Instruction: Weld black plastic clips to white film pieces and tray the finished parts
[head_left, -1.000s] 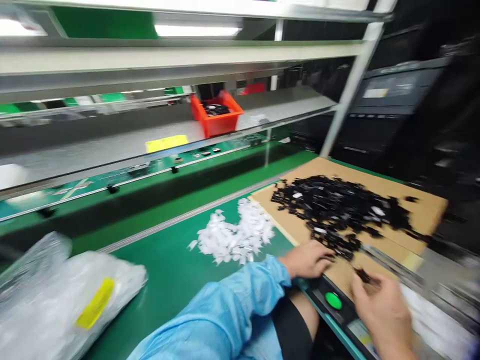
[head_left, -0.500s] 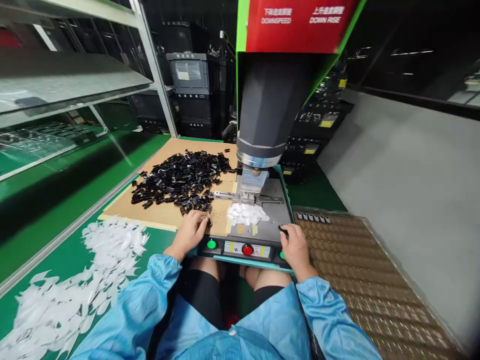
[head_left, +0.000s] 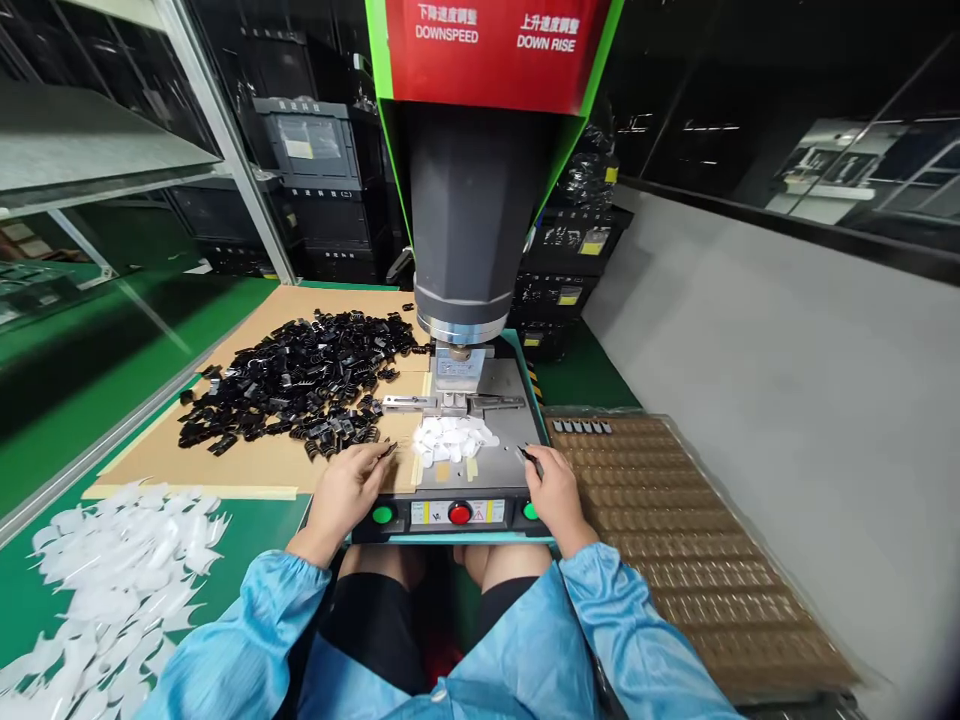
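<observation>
My left hand (head_left: 347, 497) is closed, pinching a small black plastic part (head_left: 391, 450) at its fingertips, over the cardboard just left of the white pieces. Behind it spreads a heap of similar black parts (head_left: 300, 375). My right hand (head_left: 559, 492) is closed around a slim black tool (head_left: 531, 461), possibly tweezers; its tip points left over the machine's metal plate (head_left: 510, 465). A small pile of white pieces (head_left: 454, 440) lies between my hands. Just behind the pile is the metal fixture (head_left: 454, 402), under the press head (head_left: 463, 325).
A red button (head_left: 459, 513) sits on the front panel, with a green button (head_left: 382, 515) at left; another is partly behind my right hand. White film scraps (head_left: 127, 560) cover the left mat. At right is a brown compartmented tray (head_left: 675, 560) with a few parts (head_left: 582, 427) in its far row.
The view has turned right, so the scene sits further left. My left hand has drawn slightly right, away from the black heap, with a black part. My right hand still holds the black tool.
</observation>
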